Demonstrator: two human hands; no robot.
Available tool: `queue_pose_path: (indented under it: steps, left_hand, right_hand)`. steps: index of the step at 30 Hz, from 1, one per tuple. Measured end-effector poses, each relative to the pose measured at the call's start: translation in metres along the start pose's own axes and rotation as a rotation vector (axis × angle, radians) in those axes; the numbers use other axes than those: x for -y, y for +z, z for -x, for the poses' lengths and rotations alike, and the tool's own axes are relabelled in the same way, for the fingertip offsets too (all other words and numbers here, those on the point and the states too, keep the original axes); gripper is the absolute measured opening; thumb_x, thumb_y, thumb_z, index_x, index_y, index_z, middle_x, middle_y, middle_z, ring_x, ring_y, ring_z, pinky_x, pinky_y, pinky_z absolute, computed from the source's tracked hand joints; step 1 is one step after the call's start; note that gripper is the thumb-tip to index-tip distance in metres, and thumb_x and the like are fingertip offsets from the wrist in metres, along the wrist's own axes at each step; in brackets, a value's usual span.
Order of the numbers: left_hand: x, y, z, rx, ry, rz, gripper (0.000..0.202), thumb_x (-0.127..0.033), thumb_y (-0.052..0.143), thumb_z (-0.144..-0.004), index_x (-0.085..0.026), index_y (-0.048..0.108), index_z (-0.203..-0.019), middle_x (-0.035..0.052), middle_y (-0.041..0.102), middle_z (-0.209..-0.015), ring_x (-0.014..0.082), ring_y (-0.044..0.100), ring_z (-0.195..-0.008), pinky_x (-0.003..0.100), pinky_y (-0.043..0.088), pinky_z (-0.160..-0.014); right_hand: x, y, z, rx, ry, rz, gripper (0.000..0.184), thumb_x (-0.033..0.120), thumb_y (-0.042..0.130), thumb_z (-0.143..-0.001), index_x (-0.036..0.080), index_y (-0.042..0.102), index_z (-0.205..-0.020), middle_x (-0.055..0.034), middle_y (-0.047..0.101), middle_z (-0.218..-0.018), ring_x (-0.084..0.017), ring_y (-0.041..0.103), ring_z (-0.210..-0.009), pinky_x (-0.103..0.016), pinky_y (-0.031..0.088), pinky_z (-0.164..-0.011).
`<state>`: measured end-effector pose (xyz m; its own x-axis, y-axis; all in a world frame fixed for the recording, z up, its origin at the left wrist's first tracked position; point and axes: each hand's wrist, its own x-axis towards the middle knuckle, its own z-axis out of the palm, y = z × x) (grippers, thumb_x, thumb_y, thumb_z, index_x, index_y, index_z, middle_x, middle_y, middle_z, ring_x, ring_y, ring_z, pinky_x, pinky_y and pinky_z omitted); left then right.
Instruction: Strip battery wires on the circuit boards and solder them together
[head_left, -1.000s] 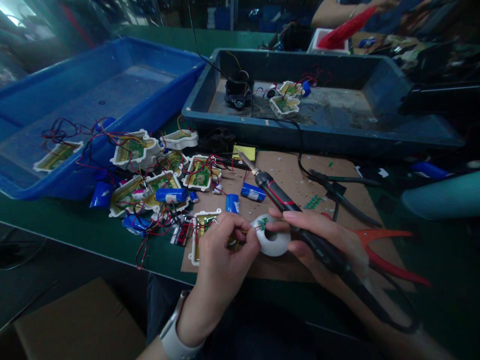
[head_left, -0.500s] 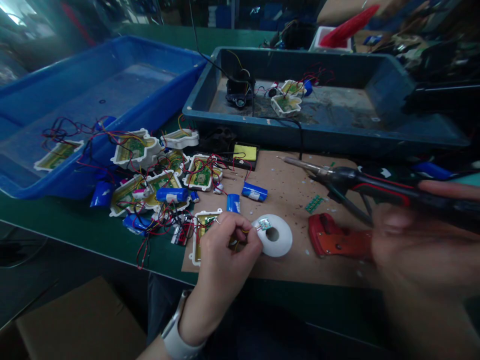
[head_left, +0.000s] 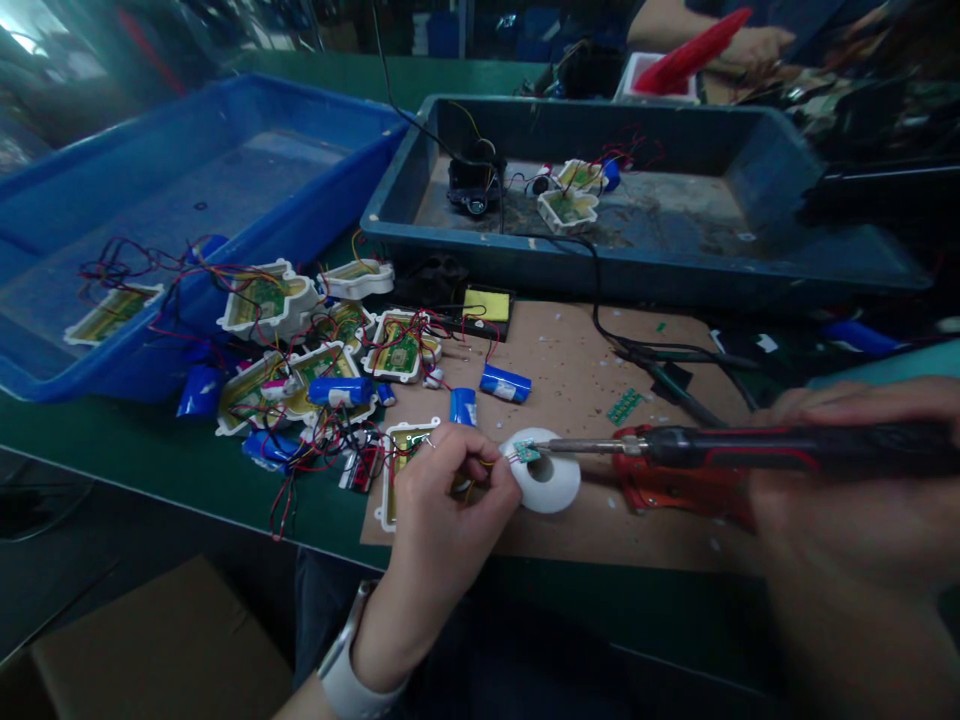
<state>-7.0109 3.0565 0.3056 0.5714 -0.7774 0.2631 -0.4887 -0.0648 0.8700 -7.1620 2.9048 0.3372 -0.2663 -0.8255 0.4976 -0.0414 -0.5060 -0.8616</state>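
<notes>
Between the thumb and forefinger of my left hand point(head_left: 454, 490) are pinched thin wires that run to a small green circuit board point(head_left: 525, 452). The board lies over a white ring-shaped spool point(head_left: 559, 482). My right hand point(head_left: 847, 500), blurred, is wrapped round a soldering iron point(head_left: 720, 447), held nearly level. Its tip reaches the board's right edge; whether it touches cannot be made out. Under the iron lies an orange-red tool point(head_left: 660, 487), partly hidden. Behind my left hand sits a white housing point(head_left: 388, 490) with a circuit board inside.
Blue cylindrical batteries point(head_left: 505, 384), wired white housings point(head_left: 270, 300) and tangled leads crowd the left. A yellow sponge point(head_left: 486, 305) and green board strip point(head_left: 624, 406) lie on the brown sheet point(head_left: 555, 350). Behind stand a blue bin point(head_left: 300, 215) and a grey-blue bin point(head_left: 652, 255). Another person's hand point(head_left: 757, 48) is beyond.
My right hand has brought the soldering iron down and left, from above the sheet to the small board. My left hand keeps its pinch, almost unmoved.
</notes>
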Motion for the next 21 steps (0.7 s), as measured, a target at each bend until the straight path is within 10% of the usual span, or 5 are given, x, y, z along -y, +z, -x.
queue_pose_path:
  steps: [21]
  left_hand:
    - [0.0,-0.0032,-0.0014,0.028,0.032,0.021,0.012,-0.008,0.057,-0.076,-0.017,0.058,-0.067,-0.0003,0.057,-0.067,0.0099,0.052,-0.059,0.022,0.04,-0.053]
  right_hand:
    - [-0.0068,-0.0025,0.0042,0.031,-0.094,-0.067,0.036,0.034,0.038,-0.074,0.023,0.052,-0.043,0.0022,0.043,-0.039,-0.013,0.044,-0.039,-0.03,0.03,-0.039]
